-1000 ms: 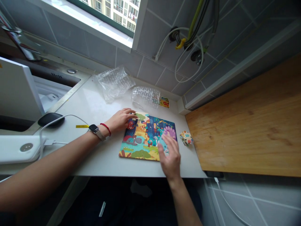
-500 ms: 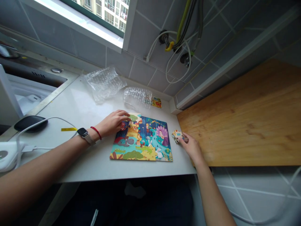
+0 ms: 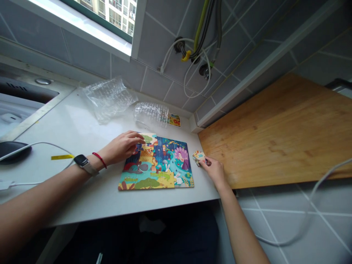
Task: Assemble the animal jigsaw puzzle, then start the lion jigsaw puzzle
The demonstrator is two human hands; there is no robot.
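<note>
A colourful jigsaw puzzle point(image 3: 162, 165) of animals lies on the white counter, with a stepped upper left edge. My left hand point(image 3: 124, 146), wearing a watch and a red cord, rests over that upper left corner. Its fingers stretch out across a pale piece with a green tree point(image 3: 149, 138); I see nothing held in them, though the fingertips partly cover the puzzle there. To the right of the puzzle, my right hand point(image 3: 213, 171) pinches a small stack of puzzle pieces point(image 3: 199, 156) between thumb and fingers, just above or on the counter.
Crumpled clear plastic wrap point(image 3: 110, 98) and bubble wrap point(image 3: 151, 113) lie behind the puzzle, beside a small picture card point(image 3: 174, 120). A wooden board point(image 3: 275, 135) borders the right side. At left are a sink point(image 3: 27, 95), a black mouse point(image 3: 13, 152) and white cables.
The whole view has shifted, so the scene sits further left. Both hands keep nearly the same places: the left over the puzzle's upper left corner, the right at the stack of pieces.
</note>
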